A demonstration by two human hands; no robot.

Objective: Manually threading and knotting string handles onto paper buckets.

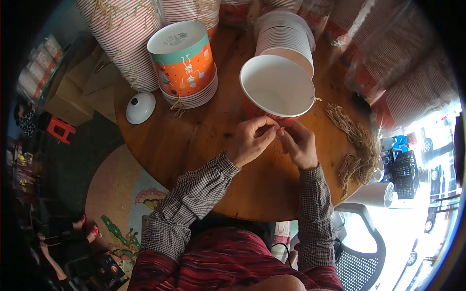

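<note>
A large paper bucket (pixel 276 87), white inside and orange outside, stands mouth up on the table and leans a little toward me. At its near side my left hand (pixel 252 138) and my right hand (pixel 298 143) meet, thumbs and fingertips pinched together. Between the fingertips shows a tiny pale bit, too small to name. A short end of twine (pixel 318 99) sticks out from the bucket's right rim. To the right of my right hand lies a loose bundle of tan twine (pixel 357 140).
An upside-down orange and green bucket (pixel 183 72) tops a short stack. Tall stacks of buckets (pixel 116 39) line the far edge. White nested buckets (pixel 285 39) lie behind the bucket near my hands. A white lid (pixel 141 107) rests at left. A grey chair (pixel 361 252) stands at lower right.
</note>
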